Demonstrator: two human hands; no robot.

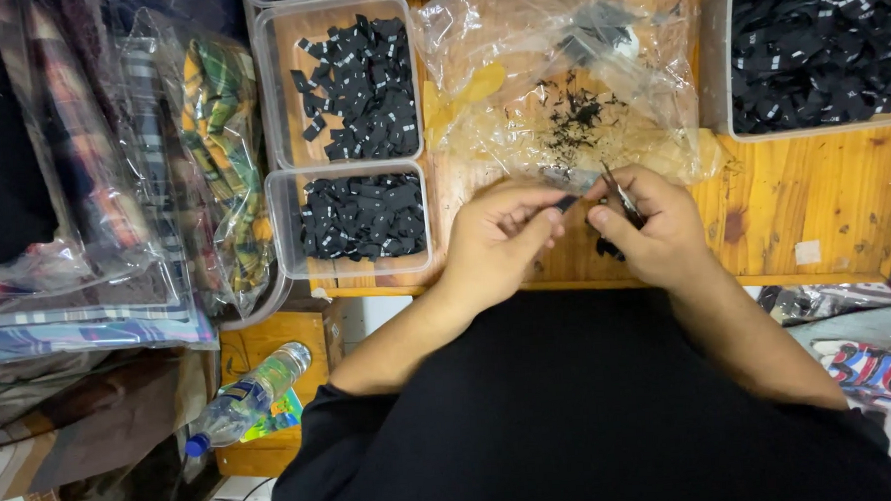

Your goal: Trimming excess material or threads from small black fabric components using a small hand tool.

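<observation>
Both forearms reach out from a black shirt to the table's near edge [767, 279], where the left hand [495, 240] pinches a small black fabric label [567, 203] between thumb and fingertips, seemingly to steady it. Touching it, the right hand [655, 226] is closed around small metal snips [623, 198], blades toward the label. Beyond the knuckles lies a crumpled plastic bag [558, 85] with black trimmings; left of the left hand, two clear tubs of labels [364, 219] crowd in, leaving bare wood only right of the right hand.

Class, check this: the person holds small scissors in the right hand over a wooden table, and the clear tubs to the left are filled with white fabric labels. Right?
Not quite. In the head view the clear tubs hold black fabric labels, not white. The small scissors in the right hand over the wooden table are correct.
</observation>
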